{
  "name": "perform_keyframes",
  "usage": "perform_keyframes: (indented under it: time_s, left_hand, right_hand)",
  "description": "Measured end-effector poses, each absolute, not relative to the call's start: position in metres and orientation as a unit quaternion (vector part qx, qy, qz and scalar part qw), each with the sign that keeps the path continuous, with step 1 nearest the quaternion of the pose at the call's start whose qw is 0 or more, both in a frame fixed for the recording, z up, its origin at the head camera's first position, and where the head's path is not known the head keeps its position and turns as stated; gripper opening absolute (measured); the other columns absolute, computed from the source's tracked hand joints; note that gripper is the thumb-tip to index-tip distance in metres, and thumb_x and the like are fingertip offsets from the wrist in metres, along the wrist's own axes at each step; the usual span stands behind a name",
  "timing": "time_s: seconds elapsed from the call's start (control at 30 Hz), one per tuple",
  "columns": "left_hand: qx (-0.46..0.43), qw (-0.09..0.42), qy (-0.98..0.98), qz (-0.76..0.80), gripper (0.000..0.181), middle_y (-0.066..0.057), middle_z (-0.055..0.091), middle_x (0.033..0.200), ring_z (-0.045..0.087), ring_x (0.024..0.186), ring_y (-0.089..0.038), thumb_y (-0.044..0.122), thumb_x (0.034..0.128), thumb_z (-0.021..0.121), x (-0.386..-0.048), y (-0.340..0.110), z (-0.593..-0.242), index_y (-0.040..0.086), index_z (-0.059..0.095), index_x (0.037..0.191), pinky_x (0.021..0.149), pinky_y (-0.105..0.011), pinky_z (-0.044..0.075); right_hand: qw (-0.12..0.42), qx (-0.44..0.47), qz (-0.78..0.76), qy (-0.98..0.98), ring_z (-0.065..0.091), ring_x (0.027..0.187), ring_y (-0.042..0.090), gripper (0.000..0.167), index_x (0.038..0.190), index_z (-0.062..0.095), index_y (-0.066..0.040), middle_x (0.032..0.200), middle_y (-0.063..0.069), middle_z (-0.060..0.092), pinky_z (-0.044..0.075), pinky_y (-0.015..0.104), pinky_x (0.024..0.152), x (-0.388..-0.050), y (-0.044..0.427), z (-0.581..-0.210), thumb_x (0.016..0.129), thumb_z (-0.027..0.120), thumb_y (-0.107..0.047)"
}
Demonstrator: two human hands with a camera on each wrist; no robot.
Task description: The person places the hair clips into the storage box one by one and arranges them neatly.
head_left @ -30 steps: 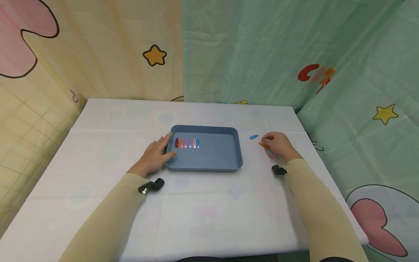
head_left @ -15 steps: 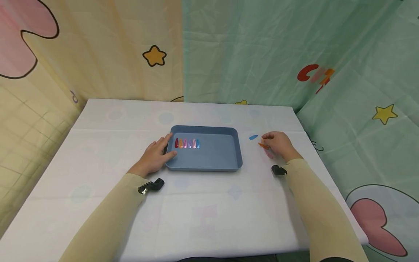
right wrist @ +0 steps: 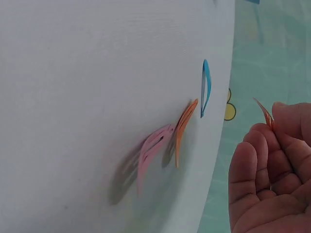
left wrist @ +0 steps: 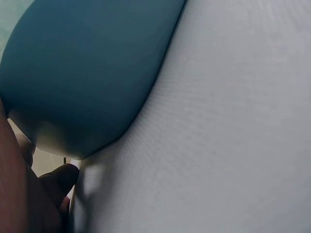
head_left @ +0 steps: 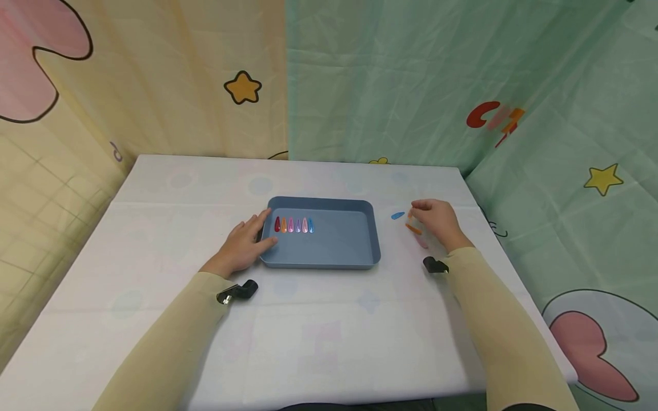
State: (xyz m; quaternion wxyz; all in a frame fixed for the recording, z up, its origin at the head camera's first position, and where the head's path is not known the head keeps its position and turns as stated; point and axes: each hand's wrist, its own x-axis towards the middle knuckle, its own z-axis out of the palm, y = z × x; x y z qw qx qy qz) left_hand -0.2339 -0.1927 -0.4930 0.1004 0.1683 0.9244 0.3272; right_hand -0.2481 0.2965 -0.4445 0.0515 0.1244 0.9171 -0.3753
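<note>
- Nearest, two beige sleeves (head_left: 160,338) reach in over the white tabletop (head_left: 319,311), one toward each end of the grey-blue tray (head_left: 341,237).
- At the tray's left end, the left hand (head_left: 245,242) rests on the rim, fingers straight and thumb held apart from them.
- Right of the tray, on the tabletop, lies a pink clip (head_left: 421,242), with a loose orange clip (head_left: 413,229) just beyond it.
- Also right of the tray, the right hand (head_left: 434,220) pinches a held orange clip (right wrist: 266,112) between thumb and fingers; the clip juts from the fingertips toward the tray (the right wrist view shows it apart from the clips on the tabletop).
- Inside the tray, near its left end, a row of six clips (head_left: 291,225) runs red, orange, pink, purple, pale pink, blue.
- Between the tray and the right hand, a loose blue clip (head_left: 398,216) lies near the fingertips.
- Farthest, behind the tray, hangs a curtain, yellow on the left and green (head_left: 349,85) on the right.
</note>
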Motion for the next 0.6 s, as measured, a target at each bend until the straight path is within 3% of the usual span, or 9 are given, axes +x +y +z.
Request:
perform_keyframes:
  time_s: [0.6]
  left_hand:
    - [0.171,0.098,0.923,0.33,0.085,-0.015,0.021,0.176,0.011,0.165,-0.04,0.052,0.1052,0.056,-0.235,-0.193,-0.494,0.02,0.013,0.171,0.134,-0.057,0.001]
  right_hand:
    - [-0.011,0.117,-0.433,0.894,0.072,0.12,0.033,0.042,0.143,0.066,-0.009,0.133,0.016,0.072,0.054,0.048,0.112,-0.249,0.259,-0.415,0.106,0.063,-0.03]
